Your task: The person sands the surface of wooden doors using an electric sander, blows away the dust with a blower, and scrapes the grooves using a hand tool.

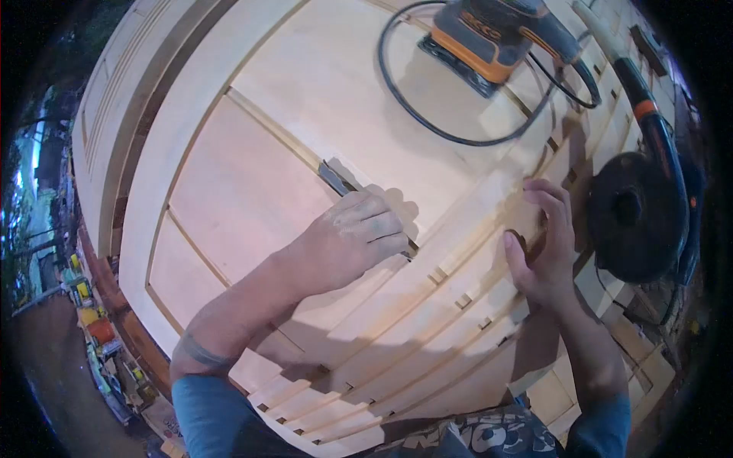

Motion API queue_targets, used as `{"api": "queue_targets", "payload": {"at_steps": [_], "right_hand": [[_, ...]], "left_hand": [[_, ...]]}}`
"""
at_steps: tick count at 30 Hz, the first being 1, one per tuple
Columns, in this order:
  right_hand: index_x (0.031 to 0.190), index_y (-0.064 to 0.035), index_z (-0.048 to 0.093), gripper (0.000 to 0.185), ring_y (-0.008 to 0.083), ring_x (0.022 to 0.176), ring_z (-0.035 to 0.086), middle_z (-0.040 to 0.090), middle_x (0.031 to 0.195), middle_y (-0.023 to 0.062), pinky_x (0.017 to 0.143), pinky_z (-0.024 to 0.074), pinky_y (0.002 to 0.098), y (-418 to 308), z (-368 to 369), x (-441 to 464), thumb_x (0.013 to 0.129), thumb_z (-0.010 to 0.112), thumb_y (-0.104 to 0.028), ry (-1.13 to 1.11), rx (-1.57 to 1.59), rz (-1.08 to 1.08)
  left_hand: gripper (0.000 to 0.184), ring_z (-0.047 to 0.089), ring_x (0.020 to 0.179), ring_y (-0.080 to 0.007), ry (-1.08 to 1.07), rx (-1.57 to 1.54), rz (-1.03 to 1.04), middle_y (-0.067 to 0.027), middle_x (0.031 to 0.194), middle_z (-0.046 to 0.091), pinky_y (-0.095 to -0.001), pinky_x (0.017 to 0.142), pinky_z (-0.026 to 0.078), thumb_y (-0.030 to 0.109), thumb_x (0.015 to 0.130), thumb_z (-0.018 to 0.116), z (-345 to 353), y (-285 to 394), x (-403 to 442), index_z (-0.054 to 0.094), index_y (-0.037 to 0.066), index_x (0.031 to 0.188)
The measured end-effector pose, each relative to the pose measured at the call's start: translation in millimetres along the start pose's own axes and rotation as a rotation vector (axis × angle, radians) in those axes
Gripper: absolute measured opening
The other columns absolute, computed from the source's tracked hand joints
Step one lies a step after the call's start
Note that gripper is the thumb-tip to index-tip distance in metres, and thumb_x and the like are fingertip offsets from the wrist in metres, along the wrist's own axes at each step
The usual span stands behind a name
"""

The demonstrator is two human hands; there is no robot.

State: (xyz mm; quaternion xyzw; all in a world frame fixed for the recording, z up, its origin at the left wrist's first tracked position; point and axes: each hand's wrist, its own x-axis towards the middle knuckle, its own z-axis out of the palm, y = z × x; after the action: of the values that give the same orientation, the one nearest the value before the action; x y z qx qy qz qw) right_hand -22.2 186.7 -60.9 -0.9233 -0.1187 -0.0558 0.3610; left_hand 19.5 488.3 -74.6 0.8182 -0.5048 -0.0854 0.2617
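Note:
My left hand (pixel 355 240) is closed around a thin dark strip (pixel 334 177). One end of the strip shows beyond the knuckles, and the rest is mostly hidden under my fingers. The strip lies along a narrow groove (pixel 275 126) in a pale wooden panel (pixel 237 175). To the right, my right hand (pixel 548 263) is over the slatted part of the woodwork (pixel 435 305). Its fingers are curled but apart from the thumb, with nothing between them. Whether its fingertips touch the wood I cannot tell.
An orange and black electric sander (pixel 477 42) rests on the panel at the top, its black cable (pixel 427 131) looped beside it. At the right sits a black tool with a round body (pixel 634 217) and a long tube. Cluttered small items (pixel 99 328) lie at the lower left.

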Motion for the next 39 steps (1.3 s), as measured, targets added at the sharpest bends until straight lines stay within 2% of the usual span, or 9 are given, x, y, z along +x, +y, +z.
{"api": "queue_targets", "payload": {"at_steps": [5, 7, 18, 21, 26, 31, 34, 37, 39], "right_hand": [[0.118, -0.0003, 0.045, 0.051, 0.0354, 0.114, 0.049, 0.048, 0.122, 0.0205, 0.098, 0.0407, 0.0411, -1.1, 0.0, 2.5, 0.071, 0.065, -0.002, -0.005, 0.053, 0.002], [0.119, -0.0001, 0.045, 0.051, 0.0355, 0.114, 0.049, 0.048, 0.122, 0.0206, 0.099, 0.0403, 0.0411, -0.8, -0.5, 1.2, 0.071, 0.064, -0.001, -0.017, 0.051, -0.011], [0.119, 0.0017, 0.044, 0.050, 0.0356, 0.114, 0.048, 0.045, 0.122, 0.0221, 0.099, 0.0391, 0.0414, -1.8, -1.1, 2.7, 0.073, 0.063, -0.005, -0.017, 0.063, -0.013], [0.119, 0.0016, 0.044, 0.050, 0.0351, 0.114, 0.048, 0.046, 0.122, 0.0218, 0.099, 0.0391, 0.0411, -1.6, -1.6, 3.7, 0.074, 0.063, -0.006, -0.017, 0.058, -0.006], [0.118, 0.0016, 0.046, 0.047, 0.0349, 0.114, 0.049, 0.047, 0.121, 0.0213, 0.099, 0.0392, 0.0411, -3.8, -2.4, 3.7, 0.074, 0.062, -0.007, -0.017, 0.035, -0.014], [0.117, 0.0015, 0.046, 0.046, 0.0344, 0.114, 0.049, 0.047, 0.121, 0.0210, 0.098, 0.0390, 0.0406, -2.8, -3.9, 7.3, 0.075, 0.062, -0.007, -0.009, 0.036, -0.020], [0.117, 0.0011, 0.046, 0.047, 0.0338, 0.114, 0.049, 0.047, 0.120, 0.0210, 0.099, 0.0383, 0.0404, -3.6, -3.4, 6.5, 0.074, 0.062, -0.005, -0.008, 0.096, -0.034], [0.118, 0.0008, 0.045, 0.049, 0.0336, 0.114, 0.048, 0.047, 0.120, 0.0209, 0.100, 0.0375, 0.0408, -3.1, -5.2, 6.1, 0.072, 0.061, -0.003, 0.000, 0.119, -0.029], [0.119, 0.0005, 0.045, 0.051, 0.0338, 0.114, 0.048, 0.047, 0.121, 0.0209, 0.100, 0.0373, 0.0413, -2.6, -5.4, 5.0, 0.071, 0.061, -0.001, -0.003, 0.112, -0.029]], "left_hand": [[0.024, 0.053, 0.119, -0.0327, 0.212, 0.137, -0.386, -0.0106, 0.109, 0.063, -0.0398, 0.099, 0.043, -0.001, 0.075, 0.067, -73.8, -86.1, -32.9, 0.066, 0.006, 0.097], [0.025, 0.055, 0.103, -0.0319, 0.154, 0.242, -0.427, -0.0091, 0.099, 0.063, -0.0378, 0.090, 0.046, -0.005, 0.073, 0.068, -96.2, -104.2, -35.4, 0.066, 0.006, 0.096], [0.024, 0.053, 0.107, -0.0334, 0.279, 0.274, -0.499, -0.0090, 0.097, 0.058, -0.0463, 0.101, 0.039, -0.004, 0.071, 0.067, -101.1, -132.7, -48.1, 0.062, 0.007, 0.091], [0.023, 0.052, 0.105, -0.0342, 0.223, 0.238, -0.292, -0.0101, 0.101, 0.058, -0.0465, 0.096, 0.040, 0.001, 0.074, 0.068, -67.2, -90.8, -33.7, 0.064, 0.008, 0.095], [0.028, 0.050, 0.107, -0.0329, 0.377, 0.334, -0.501, -0.0086, 0.100, 0.058, -0.0451, 0.093, 0.041, -0.011, 0.068, 0.064, -104.7, -133.7, -48.9, 0.062, 0.006, 0.091], [0.029, 0.050, 0.118, -0.0326, 0.203, 0.168, -0.328, -0.0089, 0.104, 0.058, -0.0397, 0.102, 0.041, -0.010, 0.068, 0.068, -76.3, -88.1, -41.8, 0.063, 0.006, 0.091], [0.032, 0.052, 0.114, -0.0306, 0.330, 0.068, -0.420, -0.0077, 0.102, 0.058, -0.0384, 0.096, 0.045, -0.012, 0.068, 0.067, -92.2, -127.4, -54.6, 0.064, 0.008, 0.093], [0.034, 0.056, 0.108, -0.0301, 0.268, 0.455, -0.377, -0.0072, 0.102, 0.060, -0.0376, 0.093, 0.045, -0.007, 0.066, 0.071, -108.2, -131.4, -55.2, 0.064, 0.009, 0.096], [0.034, 0.057, 0.106, -0.0302, 0.231, 0.429, -0.366, -0.0062, 0.103, 0.062, -0.0387, 0.093, 0.045, -0.004, 0.067, 0.071, -100.0, -106.6, -54.2, 0.064, 0.010, 0.097]]}}
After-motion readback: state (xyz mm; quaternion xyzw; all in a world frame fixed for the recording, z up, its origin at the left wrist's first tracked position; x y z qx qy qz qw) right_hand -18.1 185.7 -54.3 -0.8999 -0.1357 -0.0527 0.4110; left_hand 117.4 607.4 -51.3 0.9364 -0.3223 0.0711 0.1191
